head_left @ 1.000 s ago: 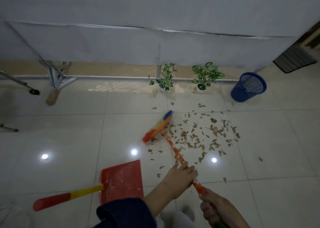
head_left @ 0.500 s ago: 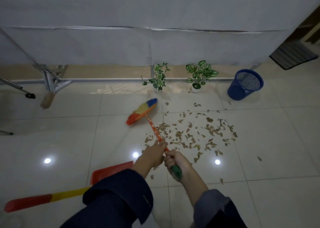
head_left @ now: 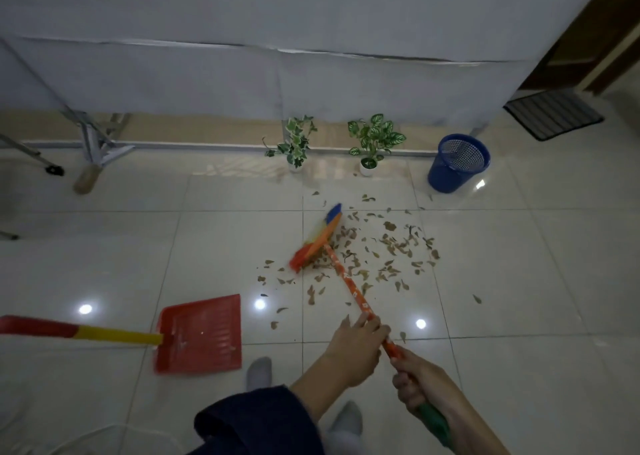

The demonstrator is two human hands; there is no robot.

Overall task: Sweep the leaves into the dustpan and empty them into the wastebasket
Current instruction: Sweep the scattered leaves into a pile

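Dry brown leaves (head_left: 374, 253) lie scattered over the pale floor tiles in the middle. A broom (head_left: 317, 240) with multicoloured bristles rests at the left edge of the leaves, its orange handle running down to me. My left hand (head_left: 356, 347) grips the handle higher up; my right hand (head_left: 415, 382) grips the green end. A red dustpan (head_left: 199, 335) with a yellow and red handle lies flat on the floor at the lower left, apart from the leaves. A blue mesh wastebasket (head_left: 457, 163) stands at the far right by the wall.
Two small potted plants (head_left: 294, 143) (head_left: 374, 141) stand along the white wall. Metal stand legs (head_left: 93, 139) are at the far left. A dark doormat (head_left: 552, 113) lies at the far right. My feet in grey socks (head_left: 259, 373) are below.
The broom head swung from the far left back toward me and right, into the leaves. My hands pulled back and spread apart on the handle. The view shifted, showing more of the dustpan.
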